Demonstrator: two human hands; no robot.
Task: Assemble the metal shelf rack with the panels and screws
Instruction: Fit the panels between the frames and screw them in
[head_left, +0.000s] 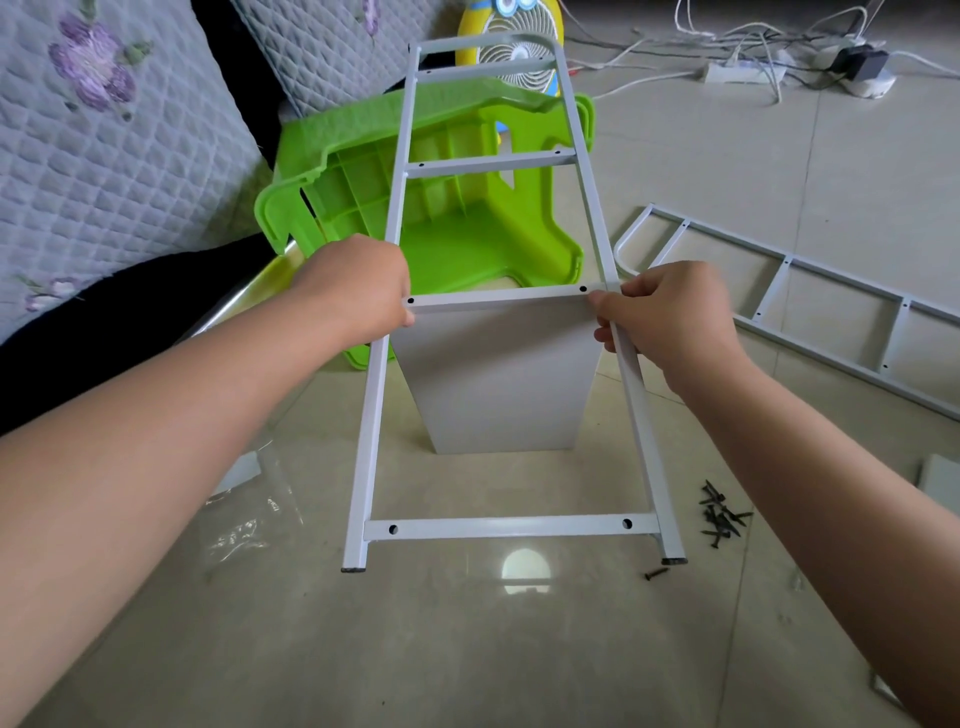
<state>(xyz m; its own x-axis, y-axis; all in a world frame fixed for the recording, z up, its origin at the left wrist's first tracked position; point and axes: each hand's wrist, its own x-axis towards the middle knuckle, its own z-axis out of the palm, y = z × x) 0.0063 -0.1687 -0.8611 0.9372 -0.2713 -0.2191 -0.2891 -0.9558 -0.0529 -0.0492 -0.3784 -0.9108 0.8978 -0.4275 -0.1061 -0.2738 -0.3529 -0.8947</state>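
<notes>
A white metal ladder-shaped side frame (506, 527) tilts up from the floor, its far end leaning on a green plastic stool (467, 244). A white shelf panel (498, 379) hangs below the frame's middle crossbar, its top edge against that bar. My left hand (358, 286) grips the left rail at the crossbar joint. My right hand (670, 317) grips the right rail at the opposite joint, fingers pinching the panel's corner. Several black screws (719, 514) lie on the floor at the right, with one loose screw (655, 573) near the frame's foot.
A second white side frame (831, 306) lies flat on the tiled floor at right. A clear plastic bag (244, 514) lies at left. A quilted mattress (104, 130) fills the far left. A small fan (519, 47), a power strip (737, 73) and cables sit at the back.
</notes>
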